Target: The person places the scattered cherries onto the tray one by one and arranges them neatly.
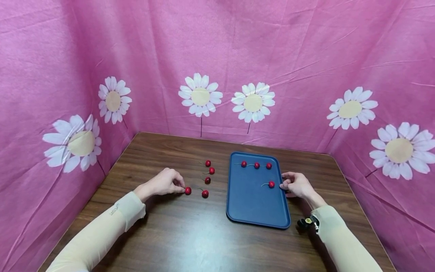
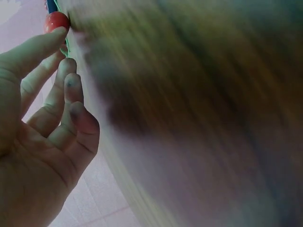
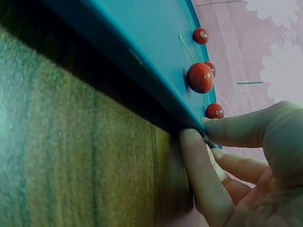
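Cherry point(image 1: 188, 190) right at the fingertips of the left hand point(image 1: 161, 183), low over the bench point(image 1: 163, 238); cannot tell whether lifted or resting. Left hand apparently pinching between thumb and forefinger, thumb tip against the red skin, remaining fingers loosely bent; cannot tell how much of the grip falls on the stem. Right hand point(image 1: 297, 184) pinching the right rim of the blue tray point(image 1: 258, 211), thumb on top, forefinger along the outer side.

Best to grip lightly but squarely; likely to roll on smooth, round skin under a lopsided squeeze. Better to lift than to slide: four more cherries point(image 1: 205, 193) between the left hand and the tray, stems pointing leftward, probably easy to brush aside. Hold the rim firm and level, without tilting, to avoid rolling the four cherries inside point(image 1: 271, 184), three lined up at the far end, one near the right hand.
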Demonstrator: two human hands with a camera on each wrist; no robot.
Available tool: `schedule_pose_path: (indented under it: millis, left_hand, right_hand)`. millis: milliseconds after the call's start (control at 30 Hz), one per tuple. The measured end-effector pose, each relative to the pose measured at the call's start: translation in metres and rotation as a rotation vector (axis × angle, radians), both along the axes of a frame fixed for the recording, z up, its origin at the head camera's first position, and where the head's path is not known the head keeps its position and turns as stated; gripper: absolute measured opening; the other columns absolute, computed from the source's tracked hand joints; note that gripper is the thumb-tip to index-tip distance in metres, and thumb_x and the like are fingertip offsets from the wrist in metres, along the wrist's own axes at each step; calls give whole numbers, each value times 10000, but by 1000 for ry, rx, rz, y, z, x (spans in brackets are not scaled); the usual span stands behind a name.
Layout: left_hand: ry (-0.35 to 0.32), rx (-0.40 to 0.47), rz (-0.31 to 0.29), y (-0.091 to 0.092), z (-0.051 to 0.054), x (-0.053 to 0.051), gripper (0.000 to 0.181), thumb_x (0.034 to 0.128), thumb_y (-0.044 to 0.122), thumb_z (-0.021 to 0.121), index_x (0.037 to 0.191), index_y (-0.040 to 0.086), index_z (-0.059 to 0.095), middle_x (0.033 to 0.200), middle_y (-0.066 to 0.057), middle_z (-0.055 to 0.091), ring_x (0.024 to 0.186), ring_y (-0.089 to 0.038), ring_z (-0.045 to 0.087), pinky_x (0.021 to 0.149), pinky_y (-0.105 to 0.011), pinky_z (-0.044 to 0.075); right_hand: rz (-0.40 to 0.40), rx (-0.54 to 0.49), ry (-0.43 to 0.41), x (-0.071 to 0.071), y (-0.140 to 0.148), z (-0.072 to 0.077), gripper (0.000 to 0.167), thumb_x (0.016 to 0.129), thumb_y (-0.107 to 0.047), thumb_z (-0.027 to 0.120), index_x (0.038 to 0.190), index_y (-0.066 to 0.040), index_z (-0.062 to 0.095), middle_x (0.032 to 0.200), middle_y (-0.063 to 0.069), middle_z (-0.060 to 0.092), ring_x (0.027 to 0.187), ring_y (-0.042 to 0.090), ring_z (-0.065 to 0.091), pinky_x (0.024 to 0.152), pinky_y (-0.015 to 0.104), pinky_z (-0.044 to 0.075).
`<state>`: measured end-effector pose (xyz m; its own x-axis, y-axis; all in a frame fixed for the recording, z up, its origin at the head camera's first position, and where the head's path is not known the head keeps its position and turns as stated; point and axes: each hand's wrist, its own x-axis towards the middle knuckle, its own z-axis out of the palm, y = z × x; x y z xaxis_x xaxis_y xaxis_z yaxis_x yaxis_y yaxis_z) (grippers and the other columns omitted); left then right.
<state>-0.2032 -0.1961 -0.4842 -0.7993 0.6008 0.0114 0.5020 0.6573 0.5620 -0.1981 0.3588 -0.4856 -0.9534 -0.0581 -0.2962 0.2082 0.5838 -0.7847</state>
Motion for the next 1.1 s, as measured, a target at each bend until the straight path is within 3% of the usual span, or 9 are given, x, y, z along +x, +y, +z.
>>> schedule_pose_path:
  millis: [133,833,1100]
  left_hand:
    - [35,-9,6,0,0,1,118,922,185,909,858,274,867,830,144,783,744,51,598,710,-196,511]
    - [45,-8,-29,1,-2,1,131,953,162,875,860,250,845,807,152,761,736,45,583,712,-205,501]
    - [58,-11,-27,5,3,0,154,965,149,846,853,249,815,786,154,732,746,31,588,727,-220,502]
  right_hand:
    - [1,-6,-1,0,0,1,577,1032,21,728,1542,164,498,923,37,653,843,113,669,749,420,709]
    - [0,4,-1,0,1,-2,566,1037,10,721,1544,147,511,920,33,646,858,126,673,760,420,710]
    - [2,1,9,0,1,-2,568,1029,16,733,1536,153,516,918,32,651,849,126,677,752,417,710]
